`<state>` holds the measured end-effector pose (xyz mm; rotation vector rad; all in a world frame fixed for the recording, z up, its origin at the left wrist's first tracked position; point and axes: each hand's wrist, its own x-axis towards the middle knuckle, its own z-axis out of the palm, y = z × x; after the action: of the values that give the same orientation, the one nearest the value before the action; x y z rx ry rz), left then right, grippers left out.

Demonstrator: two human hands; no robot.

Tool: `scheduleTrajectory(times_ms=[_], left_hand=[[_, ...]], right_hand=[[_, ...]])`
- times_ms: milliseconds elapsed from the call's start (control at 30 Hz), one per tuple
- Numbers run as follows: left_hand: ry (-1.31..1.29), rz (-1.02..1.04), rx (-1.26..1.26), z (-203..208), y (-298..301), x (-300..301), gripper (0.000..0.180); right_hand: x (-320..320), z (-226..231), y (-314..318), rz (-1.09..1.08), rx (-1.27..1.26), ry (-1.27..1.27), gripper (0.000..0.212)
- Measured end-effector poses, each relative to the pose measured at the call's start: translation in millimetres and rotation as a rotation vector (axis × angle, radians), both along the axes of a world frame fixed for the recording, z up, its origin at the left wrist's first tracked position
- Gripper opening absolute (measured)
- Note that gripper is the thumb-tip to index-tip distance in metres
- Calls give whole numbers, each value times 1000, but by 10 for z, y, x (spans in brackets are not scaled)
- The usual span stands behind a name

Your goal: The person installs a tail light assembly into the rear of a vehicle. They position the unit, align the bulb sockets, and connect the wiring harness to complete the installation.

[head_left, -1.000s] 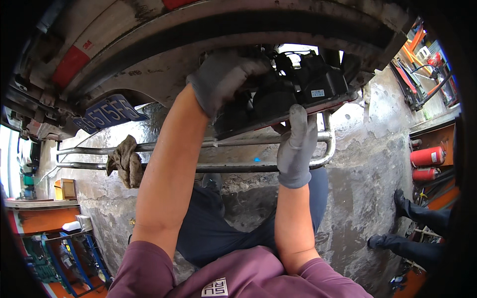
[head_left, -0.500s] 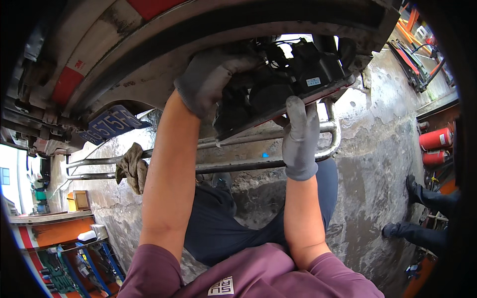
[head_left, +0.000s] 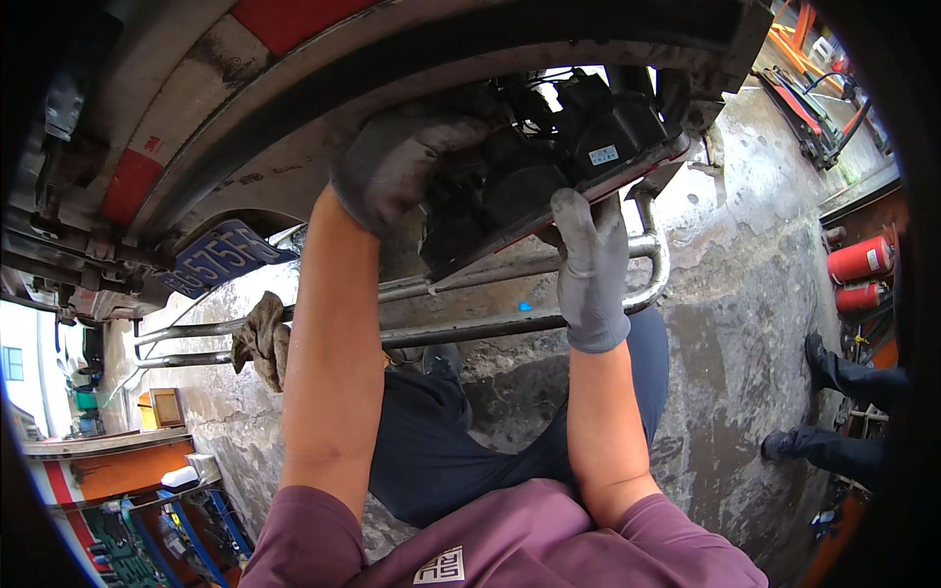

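A black-backed tail light (head_left: 520, 191) with a red lens edge hangs tilted under the vehicle's rear bumper (head_left: 431, 54). My right hand (head_left: 593, 274), in a grey glove, grips its lower edge, thumb on the near side and fingers beneath. My left hand (head_left: 392, 171), gloved too, reaches in at the left of the light's back. Its fingers bend into the dark there, and their tips and anything between them are hidden. Thin wires (head_left: 537, 103) run behind the light.
Below the light runs a bent metal tube frame (head_left: 470, 338) with a dirty rag (head_left: 263, 338) over it. A blue plate (head_left: 221, 257) hangs at left. Red cylinders (head_left: 861, 260) and another person's legs (head_left: 833, 451) are at right; a tool cart (head_left: 147, 519) stands lower left.
The light has shifted slightly left and down in the view, with both hands still at it. My left hand has moved a little left.
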<state>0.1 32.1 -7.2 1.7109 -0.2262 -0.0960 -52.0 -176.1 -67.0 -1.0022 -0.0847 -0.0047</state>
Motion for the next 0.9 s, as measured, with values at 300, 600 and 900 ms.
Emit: scheduleTrajectory(times_ms=[300, 600, 900], left_hand=[[230, 6, -228, 57, -72, -37, 33], [99, 56, -116, 30, -73, -31, 28], [19, 56, -39, -43, -92, -3, 28]], right_hand=[[20, -55, -30, -5, -44, -45, 46], [63, -50, 23, -33, 14, -58, 47], [34, -65, 26, -67, -12, -38, 45]])
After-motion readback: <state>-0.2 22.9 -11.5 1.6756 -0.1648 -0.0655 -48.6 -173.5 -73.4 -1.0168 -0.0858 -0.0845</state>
